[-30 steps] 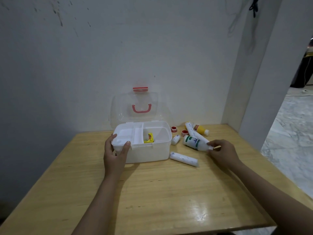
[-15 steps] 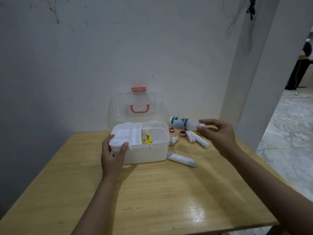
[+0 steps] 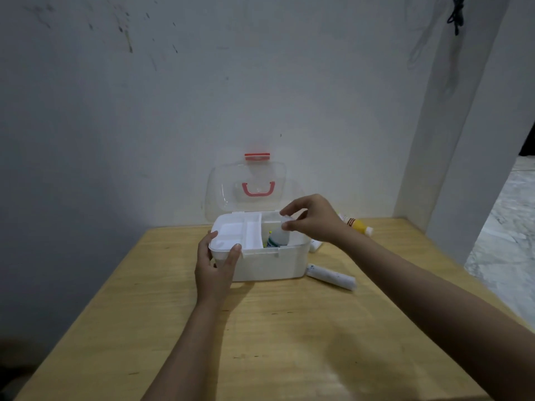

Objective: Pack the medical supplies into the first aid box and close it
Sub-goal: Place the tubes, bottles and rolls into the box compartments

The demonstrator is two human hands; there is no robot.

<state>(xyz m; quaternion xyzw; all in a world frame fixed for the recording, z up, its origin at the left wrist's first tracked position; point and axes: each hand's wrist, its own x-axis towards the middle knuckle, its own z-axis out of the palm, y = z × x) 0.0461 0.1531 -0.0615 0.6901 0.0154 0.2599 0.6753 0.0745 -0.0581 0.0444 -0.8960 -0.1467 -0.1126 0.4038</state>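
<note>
At the centre of the frame the right hand [image 3: 314, 219] pinches the cap end of a white bottle [image 3: 278, 237] between thumb and fingertips and holds it upright inside the right-hand compartment of the first aid box [image 3: 269, 263] — its green-banded lower part is already below the rim. The left hand [image 3: 215, 263] has its grip curled round the box's near-left corner, thumb on the front rim, fingers along the side, steadying it on the desk [image 3: 260, 342]. The clear lid [image 3: 246, 186] stands open behind, leaning toward the wall. Right of the box, a white roll [image 3: 331, 276] lies on the desk just beside its front corner; a yellow bottle [image 3: 357, 225] and another white item [image 3: 315, 245] lie further back, partly hidden by the right wrist. The likeliest trouble is the bottle left standing: if it is taller than the compartment is deep, the lid will not latch — laying it flat looks safer. It may also land on whatever already sits on the compartment floor, which cannot be seen here. Letting go early could tip it against the inner tray [image 3: 237, 231]. The wrist drawing back might also brush the loose items toward the desk's right edge.
</note>
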